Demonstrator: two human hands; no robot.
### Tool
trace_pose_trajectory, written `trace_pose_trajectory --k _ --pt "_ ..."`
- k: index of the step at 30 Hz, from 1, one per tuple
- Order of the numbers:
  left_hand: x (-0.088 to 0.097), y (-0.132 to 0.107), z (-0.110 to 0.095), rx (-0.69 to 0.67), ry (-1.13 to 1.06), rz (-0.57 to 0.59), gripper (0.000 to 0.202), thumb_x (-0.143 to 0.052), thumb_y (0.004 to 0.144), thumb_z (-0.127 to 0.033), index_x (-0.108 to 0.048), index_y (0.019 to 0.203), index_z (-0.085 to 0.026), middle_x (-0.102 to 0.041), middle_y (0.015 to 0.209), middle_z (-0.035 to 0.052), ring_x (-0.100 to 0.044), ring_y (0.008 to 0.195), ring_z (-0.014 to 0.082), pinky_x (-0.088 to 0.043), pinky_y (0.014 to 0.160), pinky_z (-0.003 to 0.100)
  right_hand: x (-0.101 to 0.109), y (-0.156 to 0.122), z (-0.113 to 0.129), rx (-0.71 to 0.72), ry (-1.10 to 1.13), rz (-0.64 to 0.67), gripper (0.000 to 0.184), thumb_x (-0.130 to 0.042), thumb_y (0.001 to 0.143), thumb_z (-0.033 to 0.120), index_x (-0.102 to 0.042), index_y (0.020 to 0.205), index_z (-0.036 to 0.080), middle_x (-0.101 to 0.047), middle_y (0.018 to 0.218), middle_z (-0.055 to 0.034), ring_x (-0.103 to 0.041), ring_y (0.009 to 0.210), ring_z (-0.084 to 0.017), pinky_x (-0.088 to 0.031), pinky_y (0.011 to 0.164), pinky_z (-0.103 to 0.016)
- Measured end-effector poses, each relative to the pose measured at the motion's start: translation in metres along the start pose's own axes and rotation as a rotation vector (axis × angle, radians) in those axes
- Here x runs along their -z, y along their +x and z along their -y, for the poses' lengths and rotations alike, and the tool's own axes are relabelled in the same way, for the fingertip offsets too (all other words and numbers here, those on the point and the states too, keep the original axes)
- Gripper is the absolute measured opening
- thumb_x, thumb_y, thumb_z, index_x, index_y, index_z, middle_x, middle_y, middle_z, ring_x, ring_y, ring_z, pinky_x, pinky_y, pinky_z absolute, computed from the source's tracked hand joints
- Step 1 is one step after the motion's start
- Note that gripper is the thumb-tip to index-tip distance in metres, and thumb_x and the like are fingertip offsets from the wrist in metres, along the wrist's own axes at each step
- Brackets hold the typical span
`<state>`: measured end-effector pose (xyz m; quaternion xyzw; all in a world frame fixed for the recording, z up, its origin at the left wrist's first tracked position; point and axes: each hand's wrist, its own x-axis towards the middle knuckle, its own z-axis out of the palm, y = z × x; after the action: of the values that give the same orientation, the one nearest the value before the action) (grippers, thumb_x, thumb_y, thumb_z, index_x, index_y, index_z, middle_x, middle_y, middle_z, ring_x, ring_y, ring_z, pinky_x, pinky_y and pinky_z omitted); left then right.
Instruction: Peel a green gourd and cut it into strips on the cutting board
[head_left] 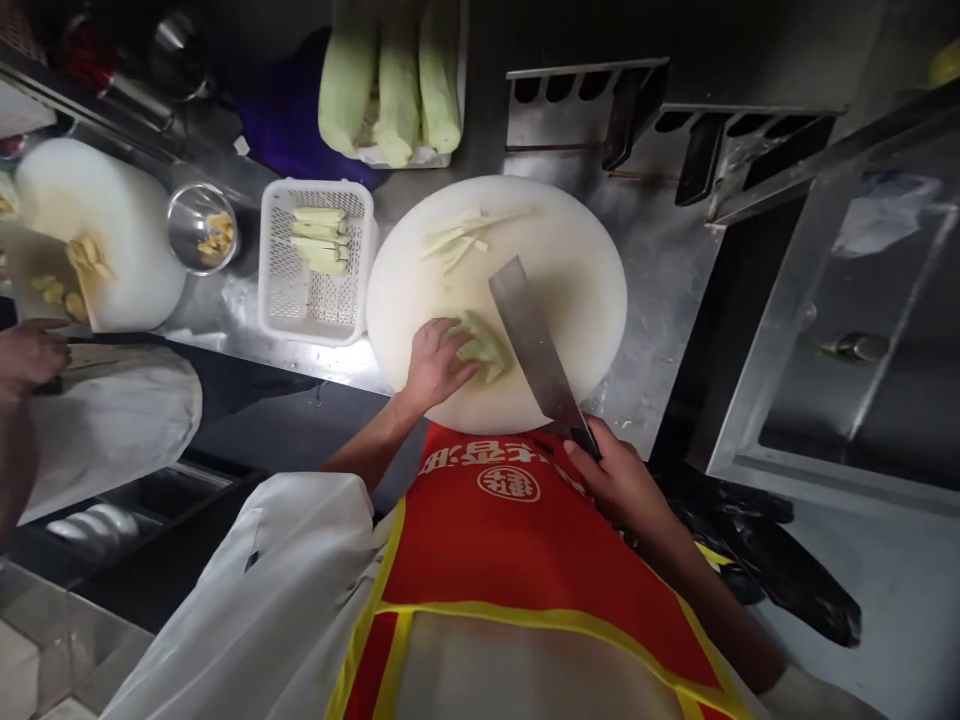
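Observation:
My left hand presses down on a pale green vegetable piece on the round white cutting board, fingers curled over it. My right hand grips the handle of a cleaver, whose blade rests just to the right of the vegetable. Several thin cut strips lie at the board's far side.
A white perforated basket with cut green pieces stands left of the board. Peeled long vegetables lie behind. A small metal bowl and second white board sit far left, near another person's hand. A sink is right.

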<state>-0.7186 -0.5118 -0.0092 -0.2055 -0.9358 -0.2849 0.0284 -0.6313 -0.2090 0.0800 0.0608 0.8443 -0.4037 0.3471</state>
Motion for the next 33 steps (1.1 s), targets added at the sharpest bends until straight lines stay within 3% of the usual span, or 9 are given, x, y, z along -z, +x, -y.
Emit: trace_pose_trajectory --k 3,6,9,12,18,24,33 --pt "0.005 0.005 0.003 -0.069 -0.001 0.051 0.036 -0.069 0.093 -0.044 -0.067 0.121 -0.021 -0.062 0.126 0.0123 -0.055 0.118 0.0281 -0.046 0.103 0.049 0.002 0.004 0.004 0.049 -0.102 0.023 0.044 -0.047 0.098 0.041 -0.061 0.132 0.019 -0.079 0.103 -0.0110 -0.076 0.088 -0.029 -0.057 0.075 -0.036" --pt "0.007 0.015 0.007 -0.131 -0.024 0.212 0.034 -0.069 0.093 -0.046 -0.069 0.116 -0.022 -0.065 0.121 0.0106 -0.055 0.115 0.0270 -0.045 0.101 0.047 0.008 0.007 0.009 0.066 -0.147 0.063 0.043 -0.045 0.099 0.040 -0.060 0.134 0.019 -0.079 0.104 -0.0101 -0.076 0.091 -0.030 -0.056 0.075 -0.035" --pt "0.006 0.021 0.014 -0.147 -0.031 0.291 0.033 -0.068 0.092 -0.048 -0.069 0.114 -0.024 -0.065 0.118 0.0095 -0.056 0.113 0.0270 -0.044 0.101 0.048 0.018 0.006 0.017 0.113 -0.175 0.090 0.043 -0.042 0.101 0.040 -0.060 0.134 0.020 -0.079 0.106 -0.0090 -0.076 0.094 -0.029 -0.056 0.076 -0.035" --pt "0.002 0.021 0.018 -0.170 -0.034 0.264 0.033 -0.067 0.092 -0.051 -0.068 0.112 -0.024 -0.064 0.115 0.0092 -0.056 0.110 0.0268 -0.044 0.099 0.048 0.027 0.004 0.025 0.171 -0.226 0.128 0.042 -0.040 0.102 0.038 -0.058 0.136 0.022 -0.078 0.110 -0.0083 -0.075 0.097 -0.028 -0.055 0.078 -0.035" --pt "-0.013 0.012 0.020 -0.163 -0.006 0.094 0.032 -0.064 0.092 -0.053 -0.066 0.105 -0.024 -0.064 0.107 0.0093 -0.056 0.104 0.0270 -0.042 0.095 0.047 0.034 0.006 0.036 0.166 -0.269 0.236 0.041 -0.038 0.103 0.033 -0.056 0.138 0.022 -0.077 0.112 -0.0087 -0.074 0.097 -0.027 -0.054 0.081 -0.034" --pt "-0.015 0.010 0.021 -0.111 -0.004 0.171 0.039 -0.063 0.090 -0.061 -0.066 0.103 -0.025 -0.064 0.106 0.0094 -0.056 0.104 0.0275 -0.041 0.095 0.048 0.040 0.005 0.040 0.132 -0.230 0.222 0.039 -0.043 0.101 0.034 -0.059 0.135 0.025 -0.077 0.113 -0.0075 -0.075 0.095 -0.027 -0.053 0.079 -0.033" --pt "-0.016 0.011 0.019 -0.082 0.007 0.181 0.044 -0.062 0.088 -0.067 -0.067 0.097 -0.024 -0.065 0.102 0.0085 -0.056 0.099 0.0265 -0.043 0.092 0.047 0.032 0.005 0.038 0.117 -0.255 0.275 0.039 -0.040 0.102 0.035 -0.056 0.136 0.022 -0.075 0.120 -0.0098 -0.073 0.108 -0.028 -0.055 0.085 -0.034"
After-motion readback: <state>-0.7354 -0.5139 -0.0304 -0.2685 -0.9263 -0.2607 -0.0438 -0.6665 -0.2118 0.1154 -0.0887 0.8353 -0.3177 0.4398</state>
